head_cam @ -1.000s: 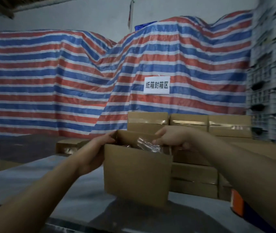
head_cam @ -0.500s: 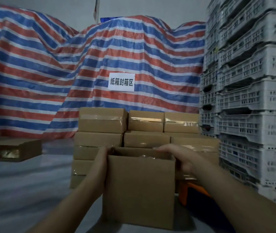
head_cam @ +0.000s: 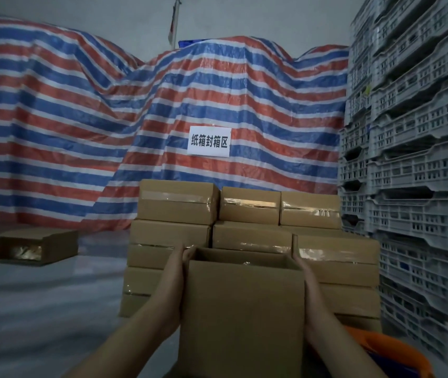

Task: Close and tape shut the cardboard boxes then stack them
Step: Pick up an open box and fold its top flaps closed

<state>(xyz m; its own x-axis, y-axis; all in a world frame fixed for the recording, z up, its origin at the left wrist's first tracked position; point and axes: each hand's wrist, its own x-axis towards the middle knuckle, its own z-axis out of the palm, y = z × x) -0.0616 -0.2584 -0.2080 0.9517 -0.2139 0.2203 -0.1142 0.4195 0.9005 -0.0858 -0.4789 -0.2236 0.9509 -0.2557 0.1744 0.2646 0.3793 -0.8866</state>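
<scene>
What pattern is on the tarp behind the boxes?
Red, blue and white stripes on the draped plastic tarp; head view.

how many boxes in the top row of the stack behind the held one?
3 taped boxes in the top row: left, middle, right. Any behind them would be hidden. The open box is held in front, between both hands.

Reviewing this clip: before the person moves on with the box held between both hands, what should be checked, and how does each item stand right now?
1. Hold: left hand and right hand press flat against opposite sides of the open box: ok.
2. Top flaps closed: the top is open, the inside rim shows: not ok.
3. Tape on this box: none visible on its near face or top: not ok.
4. Contents settled: only a faint glint inside: cannot tell.
5. Stack of taped boxes behind looks level: ok.
6. Tape dispenser within reach: not seen: cannot tell.
</scene>
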